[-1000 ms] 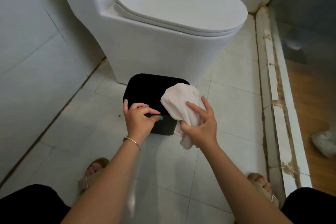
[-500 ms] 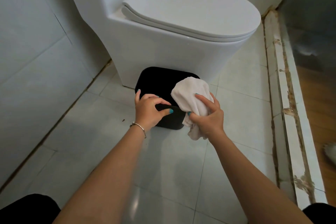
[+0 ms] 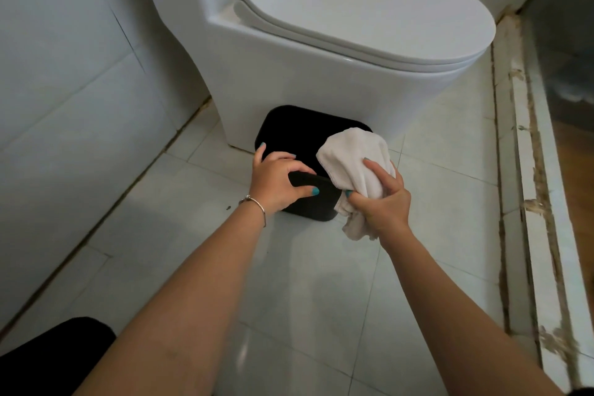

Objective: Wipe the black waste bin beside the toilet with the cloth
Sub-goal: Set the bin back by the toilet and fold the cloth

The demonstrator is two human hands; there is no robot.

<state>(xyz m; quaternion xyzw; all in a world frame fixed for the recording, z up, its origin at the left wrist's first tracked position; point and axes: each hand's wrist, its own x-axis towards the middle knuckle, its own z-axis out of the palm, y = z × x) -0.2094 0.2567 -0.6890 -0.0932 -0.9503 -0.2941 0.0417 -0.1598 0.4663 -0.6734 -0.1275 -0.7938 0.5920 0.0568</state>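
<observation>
Left hand [image 3: 276, 183] grips black waste bin's [image 3: 295, 135] near rim; beside it, right hand [image 3: 381, 199] clutches bunched white cloth [image 3: 353, 157], apparently touching the rim.

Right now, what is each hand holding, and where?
Left hand grips the black plastic waste bin by its near rim; right hand grips the bunched white cloth at its lower end.

bin [image 3: 299, 135] on floor [image 3: 321, 283] just before toilet [image 3: 321, 42]; wall [image 3: 64, 74] to left, raised sill [image 3: 527, 170] to right; left hand [image 3: 276, 183] on bin's near rim, cloth [image 3: 356, 157] over its right corner, right hand [image 3: 382, 202] behind cloth
</observation>
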